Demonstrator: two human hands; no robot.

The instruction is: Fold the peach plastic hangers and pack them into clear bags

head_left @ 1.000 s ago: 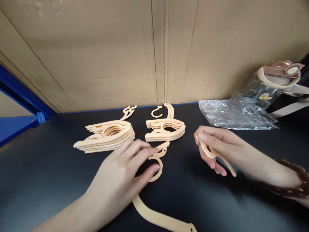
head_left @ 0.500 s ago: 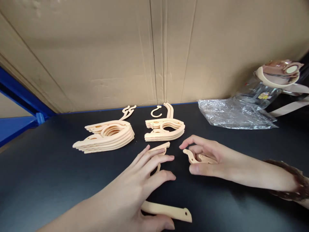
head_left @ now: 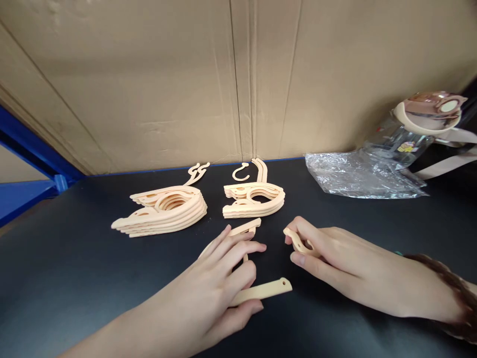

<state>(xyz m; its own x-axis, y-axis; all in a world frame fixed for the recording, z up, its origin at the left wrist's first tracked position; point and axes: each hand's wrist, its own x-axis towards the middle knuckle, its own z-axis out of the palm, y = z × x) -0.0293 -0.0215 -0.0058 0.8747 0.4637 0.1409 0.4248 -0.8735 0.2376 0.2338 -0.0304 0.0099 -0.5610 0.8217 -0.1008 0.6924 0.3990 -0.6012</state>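
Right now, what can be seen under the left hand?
A cream strip with a holed end protrudes beside the thumb, and another cream part shows beyond the fingers. The left hand covers the rest; whether they join cannot be seen.

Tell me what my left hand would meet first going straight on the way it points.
Probably the small curved cream piece held in your right hand, across a gap; depth is unclear.

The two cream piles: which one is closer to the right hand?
The right pile, the one toward the plastic bag. The left pile, toward the blue frame, lies farther from the right hand.
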